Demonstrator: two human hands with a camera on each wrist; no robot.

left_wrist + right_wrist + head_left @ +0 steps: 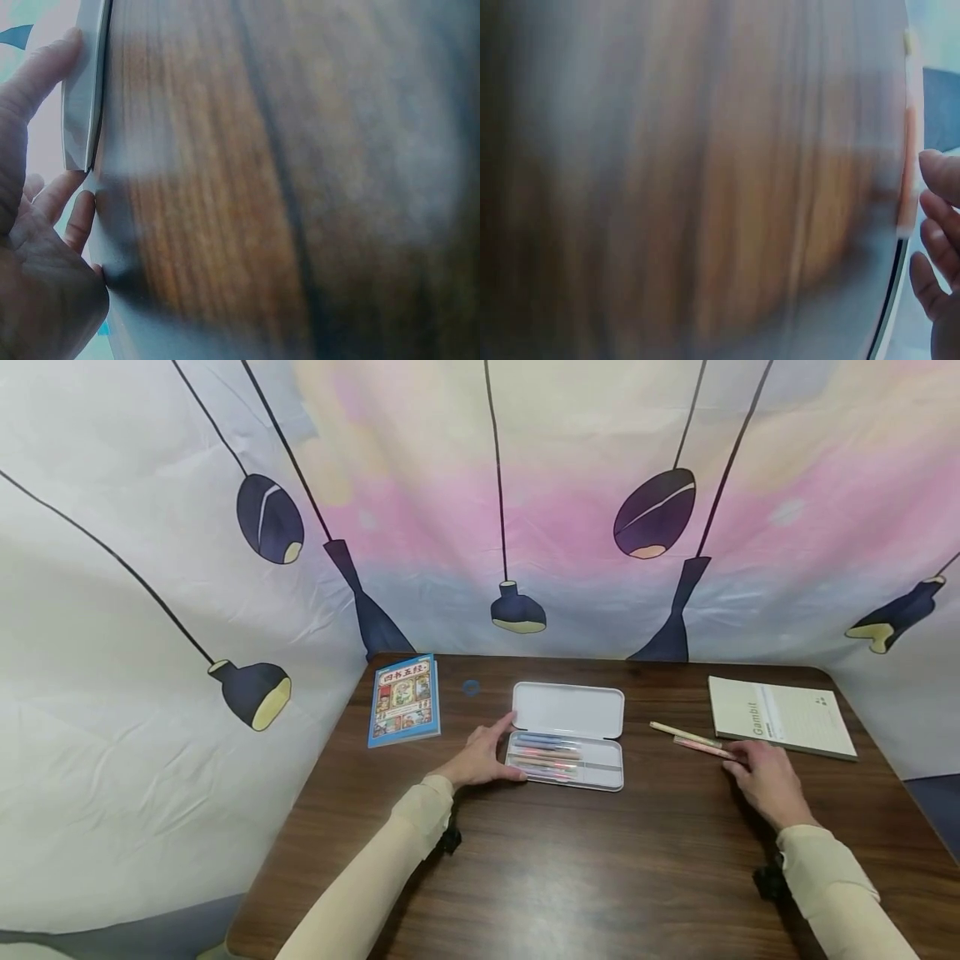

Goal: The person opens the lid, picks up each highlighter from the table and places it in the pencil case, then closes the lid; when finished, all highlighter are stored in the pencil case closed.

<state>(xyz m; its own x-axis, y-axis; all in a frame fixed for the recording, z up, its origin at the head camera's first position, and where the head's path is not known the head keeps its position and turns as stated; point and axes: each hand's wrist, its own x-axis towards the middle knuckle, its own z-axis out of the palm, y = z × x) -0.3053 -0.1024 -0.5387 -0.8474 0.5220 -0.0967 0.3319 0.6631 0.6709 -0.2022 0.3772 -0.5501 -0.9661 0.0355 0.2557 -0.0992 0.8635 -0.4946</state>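
A white pen case (567,710) lies with its lid swung back, several pastel pens (551,758) in its tray. My left hand (483,756) rests at the case's left end, thumb by the front corner, index finger by the lid, fingers mostly straight. In the left wrist view the thumb (49,71) touches the case's side (84,97). On the right, my right hand (767,781) pinches the near end of a pink pen (697,745) between thumb and fingers. A yellow pen (678,732) lies just behind the pink one.
Behind the right hand lies a cream notebook (795,714) marked Gambit. A blue illustrated book (405,700) is at the back left, with a small blue ring (471,687) beside it. A printed curtain (450,527) hangs behind the brown wooden table (480,877).
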